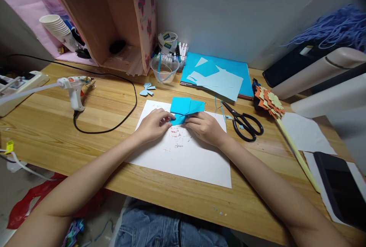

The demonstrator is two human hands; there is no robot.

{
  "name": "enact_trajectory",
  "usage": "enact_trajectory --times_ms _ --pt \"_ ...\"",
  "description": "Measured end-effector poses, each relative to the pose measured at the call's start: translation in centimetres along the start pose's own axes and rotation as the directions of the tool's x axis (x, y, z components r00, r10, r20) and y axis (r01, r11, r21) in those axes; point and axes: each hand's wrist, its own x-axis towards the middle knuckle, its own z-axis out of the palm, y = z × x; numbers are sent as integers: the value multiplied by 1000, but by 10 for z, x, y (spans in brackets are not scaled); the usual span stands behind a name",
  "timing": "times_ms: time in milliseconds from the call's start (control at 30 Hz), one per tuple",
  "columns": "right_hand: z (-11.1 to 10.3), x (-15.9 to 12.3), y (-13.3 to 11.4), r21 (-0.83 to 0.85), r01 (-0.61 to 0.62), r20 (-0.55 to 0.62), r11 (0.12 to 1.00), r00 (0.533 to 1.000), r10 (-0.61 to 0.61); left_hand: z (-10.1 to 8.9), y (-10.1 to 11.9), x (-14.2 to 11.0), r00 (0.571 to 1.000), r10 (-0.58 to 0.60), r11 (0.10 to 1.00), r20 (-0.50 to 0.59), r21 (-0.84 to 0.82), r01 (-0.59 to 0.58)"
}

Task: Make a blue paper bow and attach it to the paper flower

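Both my hands meet at a piece of bright blue paper (pixel 180 106) with folds and cut parts, above a white sheet (pixel 183 163) marked with coloured smudges. My left hand (pixel 156 123) pinches the lower left edge of the blue paper. On the other side, my right hand (pixel 204 127) grips its lower right part, and those fingertips are partly hidden. Black-handled scissors (pixel 243 121) lie just right of my right hand, among small blue scraps. A light blue paper bow shape (pixel 148 89) rests beyond my left hand.
A white glue gun (pixel 74 92) and its black cord lie at left. Blue paper offcuts (pixel 220 83) cover a blue folder at the back, beside a clear plastic cup (pixel 165 69). A paper flower (pixel 268 102) and a black phone (pixel 340 186) are at right. A cardboard box (pixel 114 18) stands behind.
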Motion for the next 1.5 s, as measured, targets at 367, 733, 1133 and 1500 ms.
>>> enact_trajectory --times_ms 367,733,1133,1500 --pt "3 -3 3 -6 -14 -63 1000 998 14 0 -1 -1 1000 16 1000 -12 9 -16" --pt "10 -4 2 -2 8 -199 1000 980 -8 1 4 -6 967 239 921 91 295 -256" --pt "2 -4 6 277 -131 -290 952 933 212 7 -3 -2 881 465 831 88 298 -469" --pt "-7 -3 21 412 -299 -147 860 910 387 -28 -21 7 807 576 771 131 240 -590"
